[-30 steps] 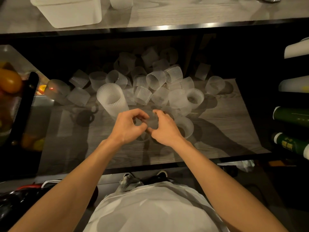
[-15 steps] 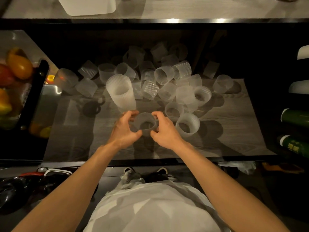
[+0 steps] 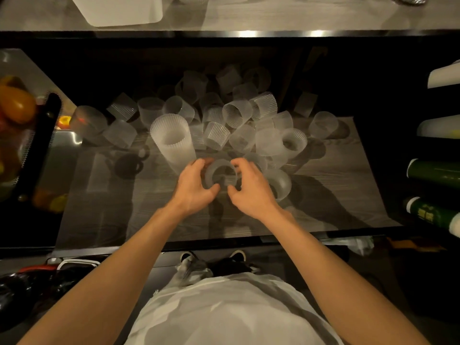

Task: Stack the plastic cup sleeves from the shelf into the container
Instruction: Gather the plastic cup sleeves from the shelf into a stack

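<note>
Head view looks down at both my grips over the middle of the shelf point(image 3: 336, 200). My left grip point(image 3: 194, 188) curls round the left side of one sleeve point(image 3: 220, 171). My right grip point(image 3: 251, 192) curls round its right side. So both are grasping that sleeve. It looks a bit blurry, and its open end faces up at me.

A tall stack point(image 3: 171, 140) of sleeves stands on the shelf just behind my left grip. A big pile point(image 3: 239, 115) of loose sleeves lies toward the back edge of the shelf, some standing and some tipped over. A second sleeve point(image 3: 281, 183) sits just beside my right grip.

The white container point(image 3: 119, 11) sits on the worktop point(image 3: 273, 16) past the shelf's back edge, toward the left, well apart from my grips.
</note>
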Demonstrator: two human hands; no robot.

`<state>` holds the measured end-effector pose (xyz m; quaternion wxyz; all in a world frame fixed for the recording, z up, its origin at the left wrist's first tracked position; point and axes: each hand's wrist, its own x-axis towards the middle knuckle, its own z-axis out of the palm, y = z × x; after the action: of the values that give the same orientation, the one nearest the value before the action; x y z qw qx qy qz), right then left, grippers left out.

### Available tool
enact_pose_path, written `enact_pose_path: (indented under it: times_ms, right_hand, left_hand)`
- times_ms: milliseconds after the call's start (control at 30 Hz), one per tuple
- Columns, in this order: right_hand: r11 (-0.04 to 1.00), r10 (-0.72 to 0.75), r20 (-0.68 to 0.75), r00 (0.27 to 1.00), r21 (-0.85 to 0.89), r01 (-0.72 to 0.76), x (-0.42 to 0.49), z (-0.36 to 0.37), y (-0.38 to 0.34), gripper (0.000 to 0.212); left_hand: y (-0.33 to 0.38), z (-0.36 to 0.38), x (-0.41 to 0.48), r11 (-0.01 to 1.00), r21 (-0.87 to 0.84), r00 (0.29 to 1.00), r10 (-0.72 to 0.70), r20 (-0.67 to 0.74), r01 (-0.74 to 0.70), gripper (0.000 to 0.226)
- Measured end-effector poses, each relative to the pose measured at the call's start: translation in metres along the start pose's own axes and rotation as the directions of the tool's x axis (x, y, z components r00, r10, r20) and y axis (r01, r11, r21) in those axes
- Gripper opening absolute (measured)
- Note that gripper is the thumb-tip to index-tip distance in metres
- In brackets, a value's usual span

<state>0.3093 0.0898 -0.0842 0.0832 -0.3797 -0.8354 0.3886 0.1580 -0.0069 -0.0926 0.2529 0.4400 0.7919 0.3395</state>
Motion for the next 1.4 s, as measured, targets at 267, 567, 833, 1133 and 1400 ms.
enact_pose_path:
  times_ms: [267,567,833,1133,1400]
  right_hand:
    - [0.992,0.012,-0.207,0.978,0.126,0.015,0.001,-0.065,0.006,0.047]
    - [0.975,0.165,-0.198,0.966,0.182,-0.129,-0.016,-0.105,0.037,0.011]
    - [0.970,0.208,-0.073,0.975,0.141,-0.196,-0.020,-0.104,0.053,0.016]
    - [0.986,0.166,-0.079,0.983,0.026,-0.164,-0.012,-0.105,0.065,0.014]
    - [0.982,0.186,-0.102,0.977,0.008,-0.187,0.003,-0.094,0.089,0.034]
  left_hand:
    - [0.060,0.013,0.026,0.966,-0.245,0.995,0.072,-0.065,-0.086,0.054]
    - [0.079,0.042,0.041,0.961,-0.238,0.978,0.174,0.118,-0.142,0.042]
    - [0.076,0.051,0.043,0.974,-0.203,0.967,0.143,0.212,-0.100,0.036]
    - [0.078,0.061,0.049,0.980,-0.189,0.971,0.098,0.218,-0.056,0.022]
    - [0.069,0.065,0.065,0.995,-0.083,0.981,-0.033,0.191,0.050,0.034]
